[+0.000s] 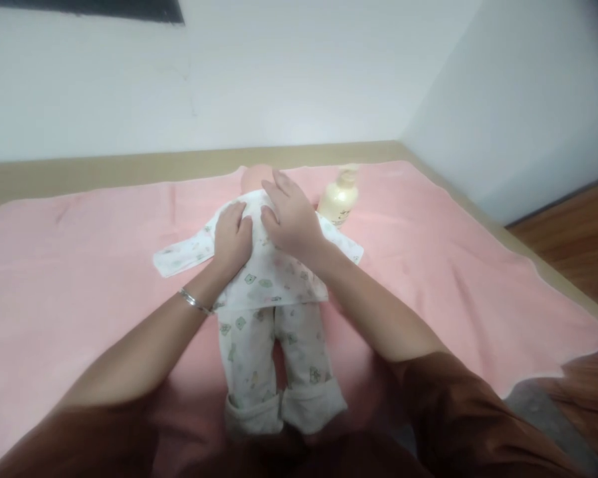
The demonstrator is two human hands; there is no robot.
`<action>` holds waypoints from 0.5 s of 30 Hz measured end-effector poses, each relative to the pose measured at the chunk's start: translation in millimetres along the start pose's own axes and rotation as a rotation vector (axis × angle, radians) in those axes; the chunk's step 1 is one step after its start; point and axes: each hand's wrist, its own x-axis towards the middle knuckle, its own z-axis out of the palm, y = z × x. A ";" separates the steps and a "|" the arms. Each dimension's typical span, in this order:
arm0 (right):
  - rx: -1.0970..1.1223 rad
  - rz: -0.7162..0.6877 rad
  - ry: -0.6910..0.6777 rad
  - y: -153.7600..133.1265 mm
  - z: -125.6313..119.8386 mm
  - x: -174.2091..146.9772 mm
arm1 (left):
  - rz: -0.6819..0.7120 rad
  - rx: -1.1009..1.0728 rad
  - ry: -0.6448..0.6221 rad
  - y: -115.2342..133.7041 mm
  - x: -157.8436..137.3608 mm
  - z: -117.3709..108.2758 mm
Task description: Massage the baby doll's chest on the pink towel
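A baby doll in a white printed top (279,282) and matching trousers (252,358) lies stretched out in front of me, its head (257,178) at the far end. Its face is not visible. My left hand (233,236) rests on the left side of the top, fingers lying flat on the cloth. Over the right shoulder is my right hand (293,216), fingers stretched out and spread, tips close to the doll's head. The sleeves spread out to both sides, and the trouser cuffs are turned up.
A pink sheet (80,265) with a wavy edge covers the surface beneath the doll. A cream pump bottle (339,196) stands just beyond the right sleeve. White walls (279,79) rise behind and to the right. Wooden flooring (578,239) shows at the right.
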 end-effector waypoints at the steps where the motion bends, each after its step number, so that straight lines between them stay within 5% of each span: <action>1: -0.007 0.004 -0.017 -1.0 3.2 -0.8 | 0.001 0.004 -0.003 -0.2 0.1 0.0; 6: 0.008 -0.008 -0.231 3.5 13.9 0.0 | 0.005 0.016 0.002 -1.1 0.7 0.2; 11: 0.076 0.058 -0.067 1.0 -5.4 -0.5 | -0.008 0.029 -0.018 1.8 -0.6 -1.2; 15: 0.041 0.038 -0.036 -7.1 9.4 -5.3 | 0.014 0.020 -0.018 1.2 -0.4 -1.5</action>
